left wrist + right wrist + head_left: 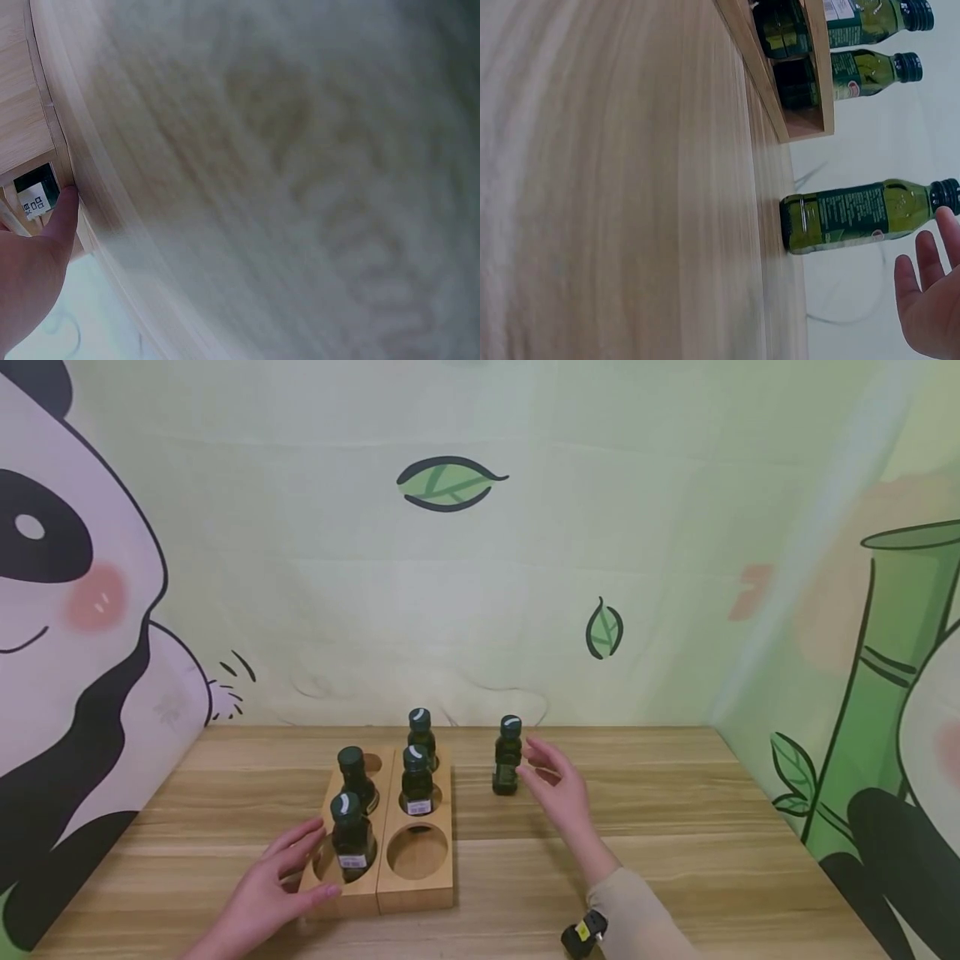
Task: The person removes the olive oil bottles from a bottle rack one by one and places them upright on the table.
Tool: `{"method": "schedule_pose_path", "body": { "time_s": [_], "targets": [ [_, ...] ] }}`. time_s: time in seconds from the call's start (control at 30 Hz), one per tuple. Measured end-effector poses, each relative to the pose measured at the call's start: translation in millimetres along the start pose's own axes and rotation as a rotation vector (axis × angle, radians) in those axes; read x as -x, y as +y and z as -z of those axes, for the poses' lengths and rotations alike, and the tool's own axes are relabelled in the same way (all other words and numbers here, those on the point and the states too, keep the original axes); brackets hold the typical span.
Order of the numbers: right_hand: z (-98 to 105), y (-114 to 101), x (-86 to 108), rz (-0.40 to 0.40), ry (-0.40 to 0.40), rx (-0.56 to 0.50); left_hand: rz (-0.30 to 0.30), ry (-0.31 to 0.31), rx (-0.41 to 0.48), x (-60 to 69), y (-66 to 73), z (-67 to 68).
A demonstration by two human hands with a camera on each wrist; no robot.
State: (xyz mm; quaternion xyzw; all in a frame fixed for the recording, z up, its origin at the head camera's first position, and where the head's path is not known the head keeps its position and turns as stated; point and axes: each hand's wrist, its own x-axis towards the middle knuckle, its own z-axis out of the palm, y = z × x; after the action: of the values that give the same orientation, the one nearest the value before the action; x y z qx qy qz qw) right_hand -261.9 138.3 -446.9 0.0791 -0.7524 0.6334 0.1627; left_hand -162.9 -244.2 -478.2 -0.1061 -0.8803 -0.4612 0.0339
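Observation:
A wooden rack (415, 897) with round holes holds several dark green bottles; one of them (352, 837) is in its front left hole. The left hand (262, 889) is at the rack's front left corner, thumb and fingers spread around that bottle's hole; in the left wrist view a fingertip of the hand (37, 270) meets the rack's edge. Another green bottle (507, 756) stands upright on the table, right of the rack. Beside it is the right hand (558, 789), fingers apart and slightly bent. In the right wrist view the hand (937, 300) is near that bottle's cap (945, 196); contact is unclear.
The rack's front right hole (417, 852) has no bottle in it. Behind the wooden table (675, 827) hangs a backdrop (525, 560) with pandas, leaves and bamboo. A small black device (583, 935) is at the right wrist.

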Motion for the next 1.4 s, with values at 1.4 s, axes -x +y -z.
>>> {"method": "schedule_pose_path", "body": {
  "time_s": [1.4],
  "targets": [
    [-61.6, -31.8, 17.2, 0.059, -0.263, -0.041, 0.002, 0.008, 0.008, 0.6, 2.2, -0.2]
  ]
}}
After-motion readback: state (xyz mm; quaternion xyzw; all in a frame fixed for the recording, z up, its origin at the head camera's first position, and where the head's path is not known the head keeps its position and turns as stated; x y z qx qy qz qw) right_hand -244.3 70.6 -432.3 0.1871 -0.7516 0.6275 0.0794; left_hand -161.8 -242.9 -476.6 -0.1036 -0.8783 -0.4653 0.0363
